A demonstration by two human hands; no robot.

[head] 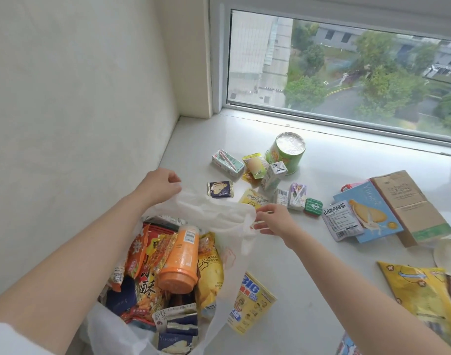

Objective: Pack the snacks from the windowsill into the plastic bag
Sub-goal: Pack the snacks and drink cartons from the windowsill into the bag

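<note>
White, thin plastic bag (214, 213) stands open on the windowsill (321, 265), already stuffed with snack packets and an orange bottle (179, 260). Left hand (159, 184) pinches the bag's far rim; right hand (274, 220) pinches the rim opposite, stretching the mouth between them. Loose snacks (270, 172) lie on the sill just beyond both hands, near the window.

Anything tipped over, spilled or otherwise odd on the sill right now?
The green cup near the window lies tipped on its side, sealed top facing the camera. A small carton leans against it. Nothing looks spilled. Both hands, left hand and right hand, hold the plastic bag open.
</note>
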